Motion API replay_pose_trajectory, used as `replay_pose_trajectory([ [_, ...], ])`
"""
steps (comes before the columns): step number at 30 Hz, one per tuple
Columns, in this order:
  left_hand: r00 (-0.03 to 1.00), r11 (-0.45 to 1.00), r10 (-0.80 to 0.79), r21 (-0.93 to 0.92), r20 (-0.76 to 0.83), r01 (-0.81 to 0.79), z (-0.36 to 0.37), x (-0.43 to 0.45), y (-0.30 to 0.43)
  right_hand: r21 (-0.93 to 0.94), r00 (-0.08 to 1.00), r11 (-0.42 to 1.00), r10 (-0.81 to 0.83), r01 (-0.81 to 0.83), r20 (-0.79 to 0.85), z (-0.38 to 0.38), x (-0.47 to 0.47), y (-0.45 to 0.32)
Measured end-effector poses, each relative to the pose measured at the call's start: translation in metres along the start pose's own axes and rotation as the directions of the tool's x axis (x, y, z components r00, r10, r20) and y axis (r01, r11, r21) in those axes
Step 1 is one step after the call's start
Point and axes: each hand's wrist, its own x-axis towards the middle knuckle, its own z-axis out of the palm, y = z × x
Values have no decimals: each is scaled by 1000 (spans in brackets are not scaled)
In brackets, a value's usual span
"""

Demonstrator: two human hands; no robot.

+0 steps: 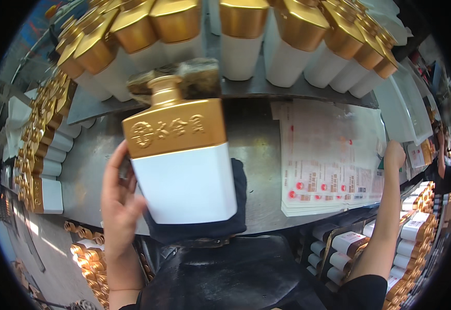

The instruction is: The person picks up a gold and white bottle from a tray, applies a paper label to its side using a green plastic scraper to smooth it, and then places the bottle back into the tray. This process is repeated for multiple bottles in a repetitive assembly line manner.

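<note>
A flat-sided bottle (182, 182) with a white body and a gold shoulder and neck faces me, slightly tilted, over a folded dark cloth (240, 193). Raised characters mark its gold part. My left hand (122, 193) grips its left edge, with fingers partly behind it and the thumb near its lower side. Far to the right, my right hand (395, 153) is curled beside a stack of printed translucent sheets (322, 155). Something flat and green (382, 163) shows under that hand. Its fingers are hidden, so whether it holds anything is unclear.
Bottles with gold tops (243, 38) line a raised metal shelf (256, 88). More bottles (53, 168) stand along the metal table's left edge (89, 186). A brownish block (200, 77) lies behind the bottle. At right are a white plastic bin (405, 104), racked bottles (415, 228) and another person (442, 170).
</note>
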Motion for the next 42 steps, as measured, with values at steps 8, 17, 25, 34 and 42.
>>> replay_pose_trajectory([
  [8, 978, 830, 159, 517, 137, -208, 10, -7, -13, 887, 940, 334, -225, 320, -255, -237, -137, -90],
  [17, 937, 984, 139, 63, 319, -168, -19, 4, -11, 842, 637, -423, -761, -336, -128, -361, -234, -177],
  [25, 988, 981, 0, -192, 155, 31, 10, -2, 3, 892, 838, 0, -345, 451, -424, -331, -237, -200],
  [34, 978, 953, 208, 220, 31, -210, 16, 30, 5, 917, 788, 24, -521, 399, -329, -341, -228, -211],
  [42, 994, 971, 101, -223, 39, -90, 14, 17, 8, 973, 745, -67, -633, 222, -213, -334, -230, -205],
])
